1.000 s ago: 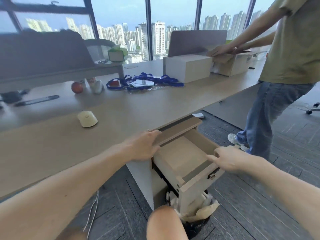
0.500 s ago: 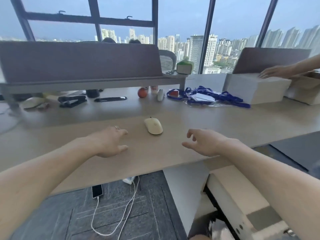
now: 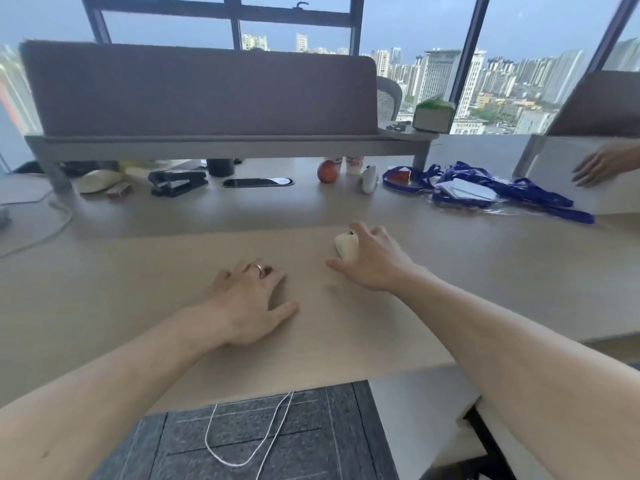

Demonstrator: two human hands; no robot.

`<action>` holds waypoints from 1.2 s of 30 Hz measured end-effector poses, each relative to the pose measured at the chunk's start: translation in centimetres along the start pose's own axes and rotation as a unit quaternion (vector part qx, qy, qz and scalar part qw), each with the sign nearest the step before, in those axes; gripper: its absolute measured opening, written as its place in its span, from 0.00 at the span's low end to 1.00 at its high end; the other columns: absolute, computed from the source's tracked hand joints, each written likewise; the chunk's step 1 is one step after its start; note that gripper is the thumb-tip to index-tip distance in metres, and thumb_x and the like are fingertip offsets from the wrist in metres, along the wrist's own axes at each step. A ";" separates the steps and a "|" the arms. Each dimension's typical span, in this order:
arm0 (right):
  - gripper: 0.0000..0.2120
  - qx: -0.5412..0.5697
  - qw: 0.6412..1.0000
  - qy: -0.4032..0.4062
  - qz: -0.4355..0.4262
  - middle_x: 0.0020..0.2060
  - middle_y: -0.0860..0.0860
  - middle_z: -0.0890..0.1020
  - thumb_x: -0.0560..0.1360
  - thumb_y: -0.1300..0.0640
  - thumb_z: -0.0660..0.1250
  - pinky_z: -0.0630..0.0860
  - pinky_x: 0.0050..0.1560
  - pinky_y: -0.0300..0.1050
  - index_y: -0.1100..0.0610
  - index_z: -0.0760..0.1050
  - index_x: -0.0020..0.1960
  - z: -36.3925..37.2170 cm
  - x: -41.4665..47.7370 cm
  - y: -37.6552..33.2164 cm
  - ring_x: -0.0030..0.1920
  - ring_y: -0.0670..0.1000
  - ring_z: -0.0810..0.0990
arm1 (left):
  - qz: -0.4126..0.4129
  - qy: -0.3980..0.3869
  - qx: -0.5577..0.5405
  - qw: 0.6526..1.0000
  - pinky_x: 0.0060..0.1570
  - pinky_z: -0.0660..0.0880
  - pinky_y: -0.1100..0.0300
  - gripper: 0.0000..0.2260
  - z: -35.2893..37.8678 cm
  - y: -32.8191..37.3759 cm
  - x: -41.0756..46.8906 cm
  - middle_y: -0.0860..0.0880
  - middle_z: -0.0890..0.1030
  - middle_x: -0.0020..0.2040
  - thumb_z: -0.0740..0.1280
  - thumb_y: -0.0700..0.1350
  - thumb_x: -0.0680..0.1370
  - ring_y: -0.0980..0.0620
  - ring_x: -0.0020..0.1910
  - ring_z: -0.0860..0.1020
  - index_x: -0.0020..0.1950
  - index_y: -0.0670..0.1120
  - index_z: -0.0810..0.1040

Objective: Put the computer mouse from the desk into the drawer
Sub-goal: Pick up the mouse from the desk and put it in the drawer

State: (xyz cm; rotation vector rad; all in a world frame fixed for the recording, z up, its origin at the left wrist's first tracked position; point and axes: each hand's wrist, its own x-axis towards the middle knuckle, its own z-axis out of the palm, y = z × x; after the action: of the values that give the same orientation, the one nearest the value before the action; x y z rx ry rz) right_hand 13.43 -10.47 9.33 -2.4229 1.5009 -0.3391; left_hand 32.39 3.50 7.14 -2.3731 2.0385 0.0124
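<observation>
Reaching: right hand (image 3: 375,259) lay over the computer mouse (image 3: 346,245) on the worktop (image 3: 138,289), fingers draped across its top and far side, thumb stretched along the near side; grip looked to be closing around the mouse, though firm pinch could not be confirmed.
Mouse position: cream-coloured, flat on the worktop, only its left part showing past the hand; not lifted, as far as could be judged.
Left hand: left hand (image 3: 251,299) rested palm-down on the worktop just left of the mouse, fingers loosely spread, holding nothing; likely a brace while the other hand reached. Ring (image 3: 259,268) showed on one finger.
Drawer: pale cabinet edge (image 3: 498,431) sat below the worktop at lower right; the drawer itself could not be made out, so whether it stood ready was not told.
Why so placed: mouse sat in the clear near strip of worktop, well apart from the clutter at the back, an easy one-hand pick.
Back row: stapler (image 3: 178,181), red apple (image 3: 327,171), blue lanyards (image 3: 519,188), green-topped tissue box (image 3: 434,114) on the shelf.
Other person: a hand (image 3: 602,164) rested on a white box (image 3: 561,168) at far right.
Writing: no brand, label or lettering was legible anywhere; the mouse showed none.
</observation>
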 end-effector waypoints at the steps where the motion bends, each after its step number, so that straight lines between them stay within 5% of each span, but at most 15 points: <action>1: 0.42 -0.020 1.000 -0.004 0.004 0.69 0.59 0.69 0.68 0.31 0.66 0.73 0.63 0.57 0.47 0.59 0.76 0.5 0.4 -0.1 0.67 0.64 0.71 | -0.004 0.003 0.002 1.000 0.70 0.59 0.47 0.34 0.1 0.2 -0.1 0.48 0.63 0.76 0.50 0.71 0.75 0.47 0.74 0.59 0.76 0.56 0.61; 5: 0.30 -0.067 0.997 0.013 -0.018 0.66 0.62 0.72 0.76 0.43 0.62 0.72 0.60 0.56 0.48 0.61 0.75 1.6 1.2 0.6 0.66 0.65 0.71 | -0.018 0.020 -0.014 1.000 0.71 0.56 0.47 0.36 0.7 0.8 -0.4 0.49 0.61 0.77 0.46 0.72 0.74 0.47 0.75 0.57 0.78 0.55 0.58; 11: 0.32 -0.002 1.000 0.015 -0.016 0.66 0.63 0.72 0.76 0.50 0.59 0.70 0.65 0.58 0.43 0.56 0.79 1.1 0.0 2.8 0.67 0.65 0.68 | -0.025 0.041 -0.057 0.997 0.76 0.49 0.50 0.44 2.2 1.3 -0.9 0.51 0.55 0.81 0.39 0.74 0.68 0.49 0.78 0.55 0.80 0.53 0.52; 19: 0.29 0.004 0.998 0.062 0.017 0.64 0.62 0.74 0.78 0.52 0.63 0.68 0.63 0.52 0.43 0.63 0.78 -5.7 -8.3 13.9 0.64 0.63 0.72 | 0.064 0.016 -0.079 0.995 0.76 0.49 0.48 0.40 1.8 8.2 0.3 0.51 0.54 0.81 0.46 0.73 0.72 0.48 0.79 0.52 0.80 0.55 0.52; 28: 0.36 -0.018 0.986 0.095 0.137 0.61 0.59 0.77 0.75 0.52 0.69 0.70 0.56 0.48 0.45 0.58 0.79 -11.8 -23.9 28.5 0.55 0.57 0.77 | 0.174 -0.002 -0.084 0.981 0.76 0.43 0.49 0.37 2.2 20.5 2.0 0.53 0.51 0.82 0.47 0.72 0.74 0.51 0.80 0.47 0.80 0.57 0.49; 33: 0.41 0.008 0.974 0.042 0.222 0.68 0.57 0.75 0.71 0.51 0.71 0.71 0.67 0.52 0.51 0.57 0.80 -9.6 -27.7 33.6 0.65 0.57 0.75 | 0.191 0.005 -0.072 0.979 0.77 0.44 0.49 0.36 2.4 25.1 3.2 0.54 0.50 0.82 0.46 0.72 0.75 0.51 0.80 0.48 0.80 0.57 0.49; 36: 0.41 -0.002 0.971 0.013 0.240 0.66 0.56 0.77 0.66 0.49 0.73 0.71 0.65 0.49 0.55 0.64 0.76 -7.0 -26.9 34.6 0.66 0.57 0.75 | 0.208 -0.002 -0.058 0.976 0.77 0.43 0.49 0.35 2.5 26.8 4.0 0.54 0.48 0.82 0.45 0.70 0.77 0.52 0.80 0.46 0.80 0.57 0.47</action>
State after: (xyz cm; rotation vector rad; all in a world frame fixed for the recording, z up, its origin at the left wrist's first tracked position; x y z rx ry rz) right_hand -29.50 -1.78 2.37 -1.9702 2.0256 -0.2608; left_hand 6.50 -4.48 4.45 -1.9476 2.5548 0.1441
